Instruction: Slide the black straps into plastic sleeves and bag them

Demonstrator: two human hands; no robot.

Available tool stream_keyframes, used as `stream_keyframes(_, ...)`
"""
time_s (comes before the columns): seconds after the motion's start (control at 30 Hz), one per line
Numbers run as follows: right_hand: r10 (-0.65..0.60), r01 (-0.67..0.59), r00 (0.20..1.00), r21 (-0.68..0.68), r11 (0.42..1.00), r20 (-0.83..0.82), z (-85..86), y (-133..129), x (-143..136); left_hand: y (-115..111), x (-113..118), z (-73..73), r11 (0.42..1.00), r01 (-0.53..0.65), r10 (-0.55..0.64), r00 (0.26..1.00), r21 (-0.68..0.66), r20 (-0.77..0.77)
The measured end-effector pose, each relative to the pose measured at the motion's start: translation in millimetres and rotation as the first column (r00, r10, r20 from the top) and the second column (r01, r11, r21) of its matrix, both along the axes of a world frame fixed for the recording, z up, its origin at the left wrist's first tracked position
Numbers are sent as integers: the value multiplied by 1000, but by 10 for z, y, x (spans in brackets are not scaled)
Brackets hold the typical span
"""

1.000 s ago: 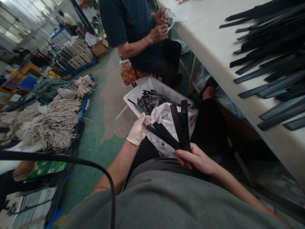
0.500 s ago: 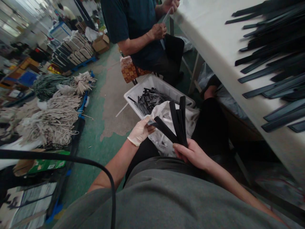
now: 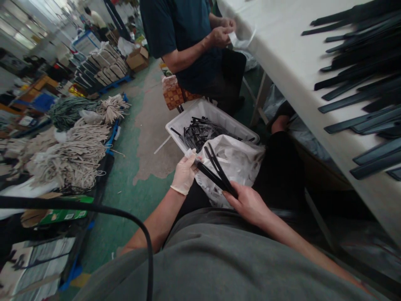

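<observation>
My right hand is closed around the lower ends of several flat black strips, which fan out to the upper left. My left hand, in a pale thin glove, pinches the far end of one of these strips. A whitish bit shows at its fingertips, too small to make out. Just beyond both hands, over my lap, lies a white plastic bag with pale pieces in it. Behind the bag stands a white crate holding a tangle of black strips.
A white table on the right carries many black strips. Across from me a seated person holds a whitish strip in both hands. Bundled pale cords lie on a pallet at left. A black cable crosses the near left.
The strips in my right hand have swung left and closed together, near my left hand. The other person's hands have come together around the whitish strip. The view has shifted slightly.
</observation>
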State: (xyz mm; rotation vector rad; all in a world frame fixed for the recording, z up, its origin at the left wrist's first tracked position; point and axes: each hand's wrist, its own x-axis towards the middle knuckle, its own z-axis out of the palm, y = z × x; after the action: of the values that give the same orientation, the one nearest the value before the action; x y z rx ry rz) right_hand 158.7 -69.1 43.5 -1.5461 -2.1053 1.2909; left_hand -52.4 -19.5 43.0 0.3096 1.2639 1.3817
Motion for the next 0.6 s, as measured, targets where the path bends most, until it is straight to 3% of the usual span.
stream_keyframes(0.13, -12, 8, 998, -46, 999, -68, -27, 20, -30, -99, 82, -64, 1000, 17, -17, 999, -26, 35)
stream_keyframes(0.27, -129, 38, 935, -268, 963, -331, -90, 77, -101, -289, 307, -202, 990, 124, -119, 989, -64, 84)
stream_keyframes(0.33, -199, 57, 900, -349, 935, -388, -115, 107, -158, -377, 423, -255, 980, 189, -183, 978, -61, 101)
stream_keyframes(0.4, -212, 104, 905, -291, 951, -368, -115, 135, -209, -432, 487, -286, 977, 209, -205, 976, -45, 77)
stream_keyframes(0.47, -177, 148, 945, -122, 981, -275, -87, 157, -231, -457, 481, -305, 981, 192, -192, 981, -28, -1)
stream_keyframes(0.53, -116, 118, 981, 9, 993, -153, -44, 165, -210, -464, 416, -331, 983, 180, -182, 978, -28, -98)
stream_keyframes(0.6, -52, 53, 997, 27, 998, -65, -10, 152, -137, -462, 318, -366, 986, 163, -167, 972, -38, -165)
